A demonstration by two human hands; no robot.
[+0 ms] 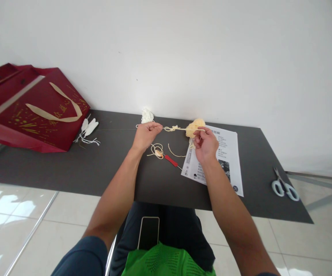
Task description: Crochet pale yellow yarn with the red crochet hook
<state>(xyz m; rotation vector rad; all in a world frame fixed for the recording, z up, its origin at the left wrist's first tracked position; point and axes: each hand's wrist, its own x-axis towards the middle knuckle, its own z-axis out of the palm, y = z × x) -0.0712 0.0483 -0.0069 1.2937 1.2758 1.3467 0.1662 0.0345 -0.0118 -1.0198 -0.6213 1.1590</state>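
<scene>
Cream yarn [173, 128] with a loopy knot in its middle is stretched between my two hands above the dark table. My left hand [146, 135] pinches one end of it. At the other end, my right hand [206, 144] grips the strand in front of a pale yellow yarn ball [191, 128]. A white yarn bundle [147, 115] sits just behind my left hand. Below the yarn lies a crochet hook with a red handle [170, 160], its thin metal tip reaching the printed sheet [232, 153]. Beside it is a small coil of cream yarn [156, 151].
A dark red gift bag [53, 111] leans at the left, near white tassel-like pieces [90, 127]. Scissors with pale handles [284, 188] lie by the right edge of the table [166, 188]. A phone [149, 232] rests on my lap.
</scene>
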